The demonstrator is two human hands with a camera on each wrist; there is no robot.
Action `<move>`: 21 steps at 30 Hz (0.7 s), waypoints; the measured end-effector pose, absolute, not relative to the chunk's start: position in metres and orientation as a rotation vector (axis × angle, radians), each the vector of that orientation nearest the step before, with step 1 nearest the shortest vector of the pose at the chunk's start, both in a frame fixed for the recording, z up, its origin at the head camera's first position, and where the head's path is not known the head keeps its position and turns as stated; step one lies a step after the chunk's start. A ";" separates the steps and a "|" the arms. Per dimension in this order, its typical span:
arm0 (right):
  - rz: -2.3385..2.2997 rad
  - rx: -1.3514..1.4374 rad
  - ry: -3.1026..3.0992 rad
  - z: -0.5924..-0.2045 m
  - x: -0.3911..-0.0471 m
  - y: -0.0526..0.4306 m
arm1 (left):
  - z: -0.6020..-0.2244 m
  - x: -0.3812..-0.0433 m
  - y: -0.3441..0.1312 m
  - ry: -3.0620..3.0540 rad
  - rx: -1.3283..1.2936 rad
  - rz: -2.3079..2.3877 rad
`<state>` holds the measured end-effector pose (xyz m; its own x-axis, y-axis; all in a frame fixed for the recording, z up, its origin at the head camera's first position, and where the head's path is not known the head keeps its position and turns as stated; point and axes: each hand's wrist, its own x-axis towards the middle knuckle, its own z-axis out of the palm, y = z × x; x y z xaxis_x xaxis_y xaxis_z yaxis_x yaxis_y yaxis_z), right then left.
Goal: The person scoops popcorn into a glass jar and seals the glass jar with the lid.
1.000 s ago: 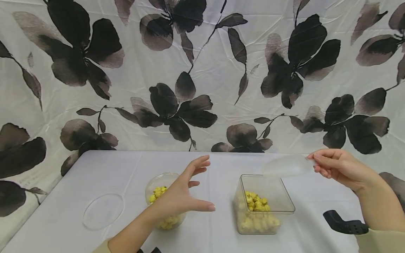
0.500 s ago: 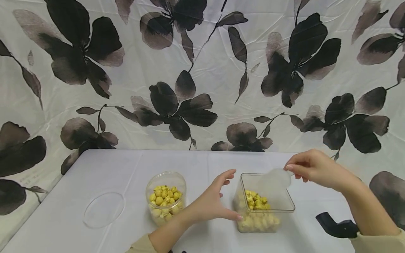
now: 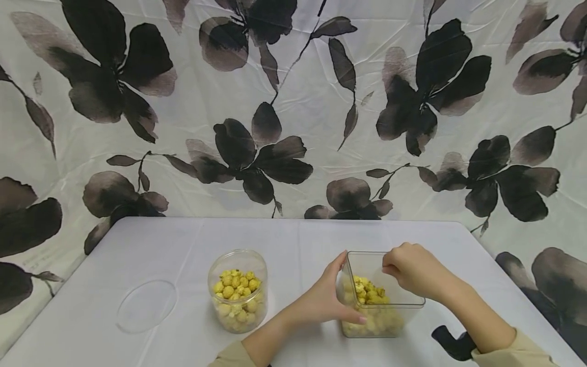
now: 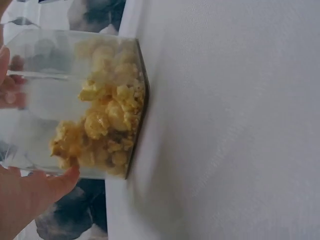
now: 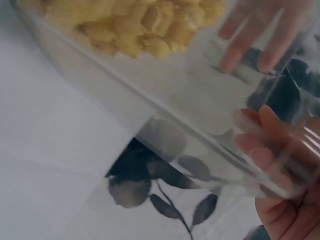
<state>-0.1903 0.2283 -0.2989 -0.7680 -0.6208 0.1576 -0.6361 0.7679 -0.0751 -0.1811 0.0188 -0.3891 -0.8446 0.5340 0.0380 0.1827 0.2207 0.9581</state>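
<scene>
A clear square container (image 3: 371,321) stands upright, partly filled with yellow popcorn (image 3: 367,291). My left hand (image 3: 316,306) grips its left side, the thumb across the near wall and the fingers at the far side. In the left wrist view, a fingertip (image 4: 70,177) presses against the wall beside the popcorn (image 4: 107,115). My right hand (image 3: 415,270) reaches over the container's right rim with curled fingers inside the opening. It pinches a translucent scoop-like piece, now mostly hidden by the hand and hard to make out. The right wrist view shows these fingers (image 5: 270,145) through the clear wall.
A clear round jar (image 3: 238,306) of yellow popcorn balls stands left of the square container. A thin clear round lid (image 3: 147,306) lies farther left on the white table (image 3: 183,346). A floral cloth (image 3: 284,102) hangs behind the table's back edge.
My left hand has moved right, from in front of the jar onto the square container. My right hand has come left and down, bringing the translucent scoop-like piece into the container's opening.
</scene>
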 end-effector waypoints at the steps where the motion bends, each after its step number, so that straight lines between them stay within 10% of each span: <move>1: 0.205 1.011 -2.838 -0.301 -0.191 0.229 | -0.389 -0.181 0.020 2.191 0.676 1.664; 21: 0.862 0.912 -3.019 -0.301 -0.203 0.240 | -0.395 -0.184 0.024 2.129 0.684 1.783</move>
